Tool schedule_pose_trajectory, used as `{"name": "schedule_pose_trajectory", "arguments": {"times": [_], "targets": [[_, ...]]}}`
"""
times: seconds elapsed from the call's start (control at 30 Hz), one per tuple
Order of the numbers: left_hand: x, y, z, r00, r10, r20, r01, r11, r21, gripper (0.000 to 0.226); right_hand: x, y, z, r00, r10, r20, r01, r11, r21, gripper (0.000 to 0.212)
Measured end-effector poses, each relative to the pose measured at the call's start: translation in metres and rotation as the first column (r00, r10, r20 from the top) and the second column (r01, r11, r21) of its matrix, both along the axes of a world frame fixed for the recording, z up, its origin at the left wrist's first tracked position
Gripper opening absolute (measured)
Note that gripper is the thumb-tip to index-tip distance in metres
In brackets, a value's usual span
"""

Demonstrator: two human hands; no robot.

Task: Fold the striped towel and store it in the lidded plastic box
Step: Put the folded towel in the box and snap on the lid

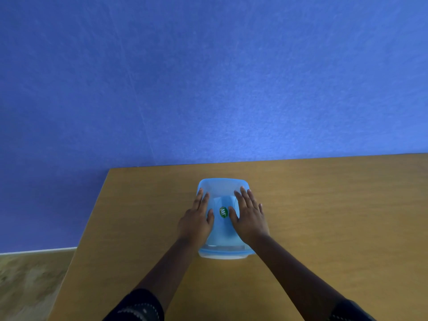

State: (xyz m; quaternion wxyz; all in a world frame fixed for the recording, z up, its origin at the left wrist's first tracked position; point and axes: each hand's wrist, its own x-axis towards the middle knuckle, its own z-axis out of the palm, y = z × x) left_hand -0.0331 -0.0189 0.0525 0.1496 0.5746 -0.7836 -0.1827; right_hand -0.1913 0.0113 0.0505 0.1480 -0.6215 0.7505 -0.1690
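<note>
Nearest us, our two forearms reach forward over the wooden table (324, 205), dark patterned sleeves (139, 306) pushed up near the elbows. Our left hand (196, 221) lies palm down on the left half of the lid (222, 235), fingers (202, 200) loosely spread and flat, the thumb angled inward. Our right hand (249, 216) lies the same way on the right half, fingers (245, 198) slightly fanned and flat on the plastic, gripping nothing. Between our two thumbs sits a small green round sticker (224, 212) at the lid's middle. The blue translucent box (223, 254) stands under both palms, its near rim showing just below our wrists and its far rim just beyond our fingertips. The lid sits on the box; we cannot tell whether it is fully snapped down. A pale shape shows dimly through the plastic, but we cannot tell whether it is the towel. Past our fingertips the table runs to its far edge, which meets a blue wall (208, 77). Far to the left of our left hand, floor (30, 281) shows beside the table.
</note>
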Motion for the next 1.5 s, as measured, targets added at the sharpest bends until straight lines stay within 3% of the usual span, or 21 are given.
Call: {"name": "schedule_pose_trajectory", "arguments": {"times": [0.37, 0.67, 0.73, 0.8, 0.87, 0.9, 0.97, 1.07, 1.2, 1.27, 1.5], "targets": [[0.001, 0.001, 0.001, 0.998, 0.017, -0.058, -0.017, 1.0, 0.002, 0.051, 0.0, 0.002, 0.002, 0.999, 0.004, 0.035, -0.004, 1.0, -0.003, 0.059], [0.001, 0.0, 0.0, 0.994, 0.028, -0.103, -0.031, 0.999, -0.019, 0.049, -0.001, 0.007, 0.003, 0.99, -0.044, 0.131, 0.068, 0.979, -0.19, 0.043], [0.001, 0.001, 0.001, 0.985, 0.067, -0.158, -0.07, 0.997, -0.012, 0.048, -0.002, 0.007, 0.002, 0.97, -0.05, 0.239, 0.096, 0.977, -0.188, 0.042], [0.002, 0.003, -0.001, 0.904, 0.273, -0.33, -0.245, 0.962, 0.124, 0.046, -0.004, 0.007, 0.0, 0.886, -0.083, 0.457, 0.169, 0.974, -0.15, 0.047], [0.006, 0.008, -0.004, 0.721, 0.491, -0.488, -0.373, 0.87, 0.323, 0.043, -0.007, 0.012, -0.004, 0.746, -0.175, 0.642, 0.277, 0.959, -0.061, 0.054], [0.009, 0.013, -0.007, 0.674, 0.529, -0.516, -0.392, 0.848, 0.357, 0.042, -0.008, 0.015, -0.008, 0.684, -0.223, 0.695, 0.315, 0.949, -0.006, 0.057], [0.017, 0.028, -0.012, 0.661, 0.519, -0.542, -0.403, 0.855, 0.327, 0.039, -0.008, 0.025, -0.02, 0.603, -0.274, 0.749, 0.344, 0.937, 0.066, 0.059], [0.026, 0.05, -0.024, 0.632, 0.508, -0.585, -0.385, 0.861, 0.332, 0.037, -0.007, 0.041, -0.034, 0.494, -0.301, 0.816, 0.38, 0.919, 0.109, 0.045], [0.017, 0.066, -0.022, 0.451, 0.654, -0.607, -0.287, 0.751, 0.595, 0.027, -0.002, 0.044, -0.036, 0.477, -0.361, 0.801, 0.452, 0.883, 0.129, 0.025], [0.009, 0.07, -0.016, 0.383, 0.684, -0.622, -0.281, 0.727, 0.627, 0.026, 0.001, 0.04, -0.032, 0.475, -0.395, 0.786, 0.491, 0.86, 0.136, 0.023], [0.002, 0.066, -0.005, 0.348, 0.691, -0.634, -0.356, 0.723, 0.592, 0.033, 0.006, 0.033, -0.023, 0.484, -0.426, 0.764, 0.534, 0.836, 0.127, 0.022]]}}
